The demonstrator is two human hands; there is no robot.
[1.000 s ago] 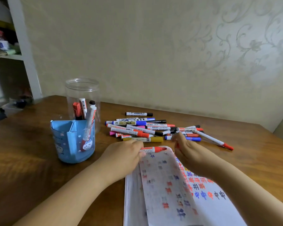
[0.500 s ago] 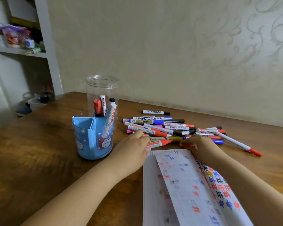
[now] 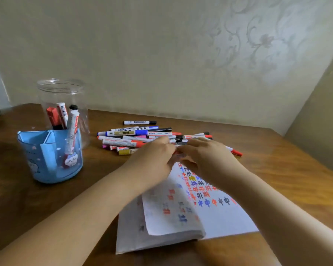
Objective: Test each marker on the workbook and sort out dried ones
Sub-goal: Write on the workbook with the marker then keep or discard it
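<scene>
I see both hands meeting at the workbook's point(image 3: 181, 214) far edge, at 12 o'clock from its open pages. The left hand point(image 3: 154, 158) and right hand point(image 3: 206, 156) pinch one red marker point(image 3: 178, 152) between their fingertips, mostly hidden. The marker pile point(image 3: 142, 137) lies just beyond. At 9 o'clock stand the blue holder point(image 3: 46, 160) and clear jar point(image 3: 62, 104), touching.

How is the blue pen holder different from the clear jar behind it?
The blue pen holder is opaque, with dividers and cartoon pictures; the clear jar is see-through, plain and round. The holder is shorter and stands nearer the person; the jar is taller and stands behind it. One marker leans in the holder, while the jar seems to hold at least two. Both stand upright and open-topped on the wooden table.
</scene>
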